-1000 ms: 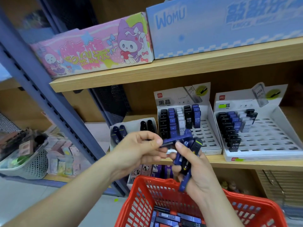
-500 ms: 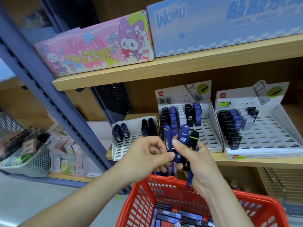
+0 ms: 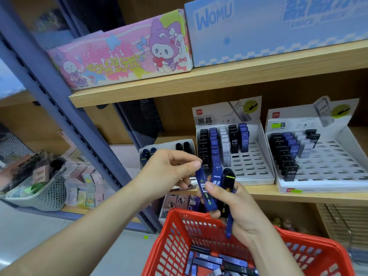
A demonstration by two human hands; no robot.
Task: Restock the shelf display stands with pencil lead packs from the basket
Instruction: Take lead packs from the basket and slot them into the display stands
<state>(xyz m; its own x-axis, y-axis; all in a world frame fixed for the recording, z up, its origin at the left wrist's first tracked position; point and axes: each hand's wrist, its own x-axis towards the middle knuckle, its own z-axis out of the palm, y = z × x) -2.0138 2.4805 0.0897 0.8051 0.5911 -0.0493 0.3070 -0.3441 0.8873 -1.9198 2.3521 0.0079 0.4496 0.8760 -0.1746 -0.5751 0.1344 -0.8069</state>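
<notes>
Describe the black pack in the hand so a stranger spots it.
Above the red plastic basket, the right hand holds a fan of slim lead packs. Rightmost of the three raised tops is the black plastic pack, lime stripe across it; its neighbours are blue.

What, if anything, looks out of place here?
Nothing is damaged or spilled. Lead packs lie jumbled in the red basket, and one blue pack dangles askew below the right hand, unlike the upright packs it grips; the left hand pinches the leftmost pack.
</notes>
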